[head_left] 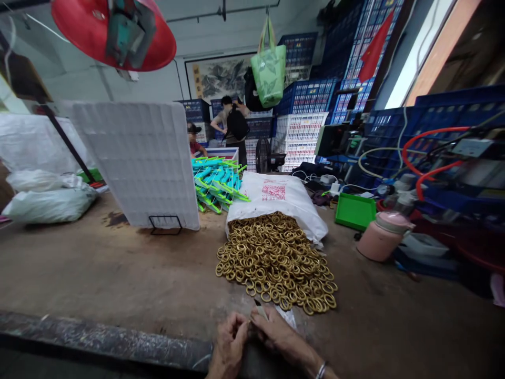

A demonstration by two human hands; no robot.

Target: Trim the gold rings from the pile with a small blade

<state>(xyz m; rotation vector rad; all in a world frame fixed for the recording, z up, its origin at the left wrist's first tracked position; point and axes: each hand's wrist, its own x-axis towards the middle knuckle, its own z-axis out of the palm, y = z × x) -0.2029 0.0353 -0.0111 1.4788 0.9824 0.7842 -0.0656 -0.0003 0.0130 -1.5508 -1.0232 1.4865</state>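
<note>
My left hand is closed near the table's front edge, its thumb and finger pinched together; whatever lies between them is too hidden to name. Close against it, my right hand grips a small knife with a pale body and a dark tip that points up and away from me. A metal bracelet circles the right wrist. Just beyond both hands spreads a heap of brass-coloured rings, spilling from the mouth of a white sack with red print. A scrap of clear plastic lies by the right hand.
A white grid panel stands upright on a black wire stand. Blue-green plastic pieces pile behind it. To the right are a green tray and pink bottle. A red lamp hangs overhead. Two people are farther back.
</note>
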